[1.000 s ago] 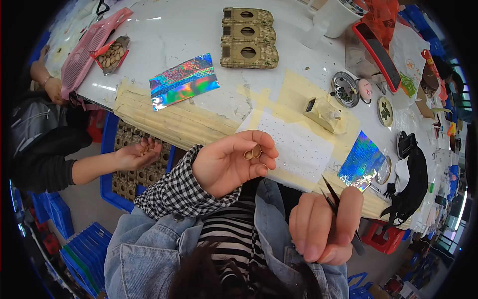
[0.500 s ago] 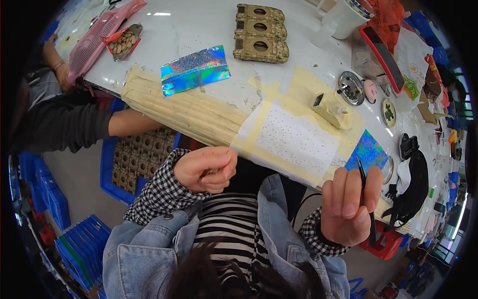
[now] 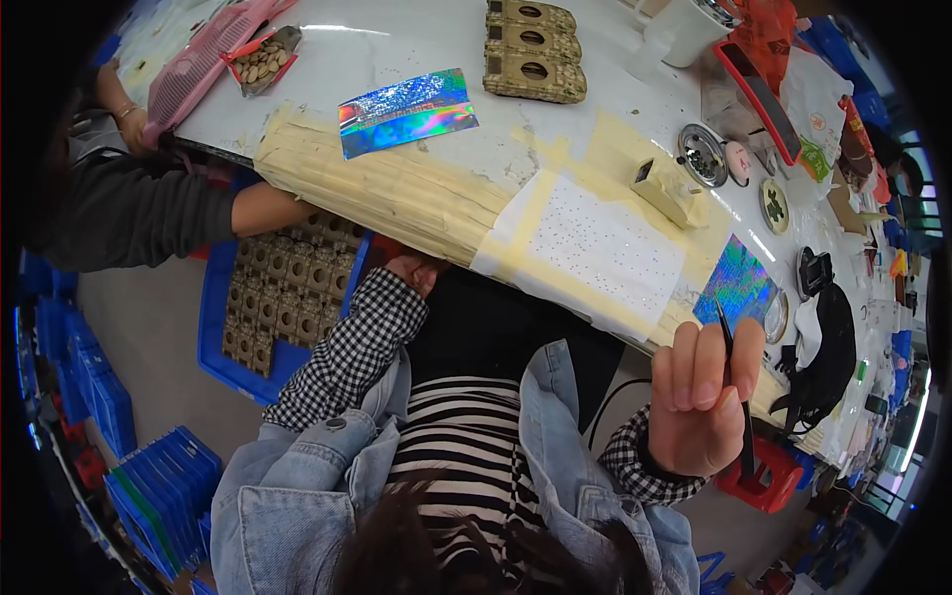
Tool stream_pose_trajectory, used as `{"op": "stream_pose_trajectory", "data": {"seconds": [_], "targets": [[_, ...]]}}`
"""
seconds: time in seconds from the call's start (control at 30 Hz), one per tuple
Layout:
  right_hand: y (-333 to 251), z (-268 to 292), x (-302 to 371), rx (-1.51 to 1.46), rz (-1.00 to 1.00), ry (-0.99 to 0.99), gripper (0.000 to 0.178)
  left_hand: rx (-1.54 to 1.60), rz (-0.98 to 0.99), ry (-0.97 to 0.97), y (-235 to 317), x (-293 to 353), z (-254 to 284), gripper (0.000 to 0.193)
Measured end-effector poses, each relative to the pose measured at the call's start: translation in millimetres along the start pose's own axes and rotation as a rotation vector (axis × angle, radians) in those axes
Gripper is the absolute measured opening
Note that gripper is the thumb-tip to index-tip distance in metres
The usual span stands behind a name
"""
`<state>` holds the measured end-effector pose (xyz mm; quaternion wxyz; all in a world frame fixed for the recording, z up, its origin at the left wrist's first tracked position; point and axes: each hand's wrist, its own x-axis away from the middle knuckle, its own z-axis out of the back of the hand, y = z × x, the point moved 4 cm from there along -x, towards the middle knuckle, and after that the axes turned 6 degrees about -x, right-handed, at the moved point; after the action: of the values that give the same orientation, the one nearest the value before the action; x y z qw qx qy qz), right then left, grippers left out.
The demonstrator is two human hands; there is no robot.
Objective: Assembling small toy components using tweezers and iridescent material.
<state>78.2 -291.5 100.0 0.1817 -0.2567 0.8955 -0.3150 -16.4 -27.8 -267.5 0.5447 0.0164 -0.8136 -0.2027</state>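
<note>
My right hand [image 3: 697,402] is closed round slim black tweezers [image 3: 730,342], their tip pointing up over a blue holographic sheet [image 3: 732,283] at the table's right edge. My left hand [image 3: 416,273] is low at the front edge of the table, beside the blue crate; its fingers are mostly hidden beneath the edge, so what they hold cannot be seen. Between the hands, a white sheet dotted with tiny specks [image 3: 605,248] is taped down at the edge. Farther back lie a shiny holographic strip [image 3: 409,114] and a joined camouflage-patterned block with round holes [image 3: 534,55].
A blue crate [image 3: 220,327] of similar camouflage pieces stands low at left, where a co-worker's forearm [image 3: 266,208] reaches in. A small yellowish block [image 3: 669,190], a round metal dish [image 3: 702,156], a red-cased phone [image 3: 759,102] and a black pouch [image 3: 828,357] occupy the right side.
My left hand has moved from in front of my chest forward and down to beneath the table edge. My right hand keeps the tweezers in nearly the same place. The view has shifted slightly.
</note>
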Motion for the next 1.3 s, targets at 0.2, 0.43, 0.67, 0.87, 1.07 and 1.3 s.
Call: {"op": "stream_pose_trajectory", "data": {"seconds": [0.2,0.43,0.67,0.87,1.07,1.3], "targets": [[2.0,2.9,3.7,0.023,0.000,0.018,0.029,-0.022,-0.109,-0.029,19.7,-14.6,-53.7,0.027],[5.2,3.0,7.8,0.044,0.000,0.027,0.029,-0.108,-0.153,-0.070,24.3,-16.8,-60.6,0.030],[11.9,3.6,23.9,0.045,0.005,0.034,0.029,-0.407,-0.267,-0.070,37.5,-7.8,-44.7,0.032],[7.9,9.4,33.4,0.062,0.038,0.085,0.029,-1.237,-0.846,-0.016,63.3,12.7,-57.7,0.034],[4.6,9.9,28.3,0.065,0.038,0.082,0.029,-1.784,-1.125,-0.016,75.2,4.5,-106.6,0.037],[-1.1,15.6,22.9,0.083,0.025,0.140,0.028,-2.038,-1.173,0.002,75.6,-16.7,-143.9,0.039]]}}
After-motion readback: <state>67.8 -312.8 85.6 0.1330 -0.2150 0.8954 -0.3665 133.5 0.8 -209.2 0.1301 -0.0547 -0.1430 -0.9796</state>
